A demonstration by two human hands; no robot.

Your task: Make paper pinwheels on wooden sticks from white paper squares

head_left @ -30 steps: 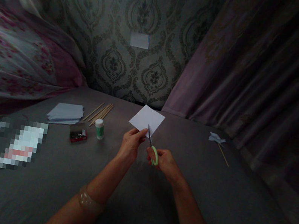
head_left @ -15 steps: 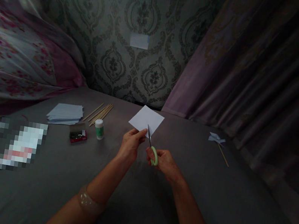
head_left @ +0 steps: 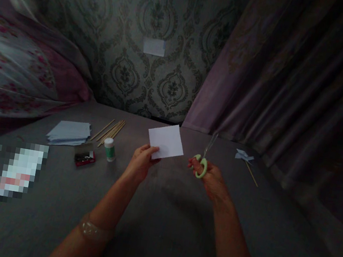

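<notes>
A square sheet of white paper (head_left: 168, 141) is pinched at its lower left corner by my left hand (head_left: 142, 162), thumb on top. The sheet is held up over the grey cloth surface. To the right, my right hand (head_left: 211, 177) grips a pair of scissors (head_left: 202, 167) by the light green handles. Their blades point up and away, apart from the paper, and look blurred. Any cut in the sheet is too faint to make out.
On the left lie a paper stack (head_left: 70, 132), several wooden sticks (head_left: 113, 132), a white-capped green bottle (head_left: 109, 149), a small red box (head_left: 84, 157) of metal pieces and a pixelated item (head_left: 19, 171). A paper pinwheel (head_left: 245, 156) on a stick lies right.
The scissors have come away from the paper and moved right with my right hand. My left hand has turned the sheet and shifted slightly left. The whole view has shifted a little.
</notes>
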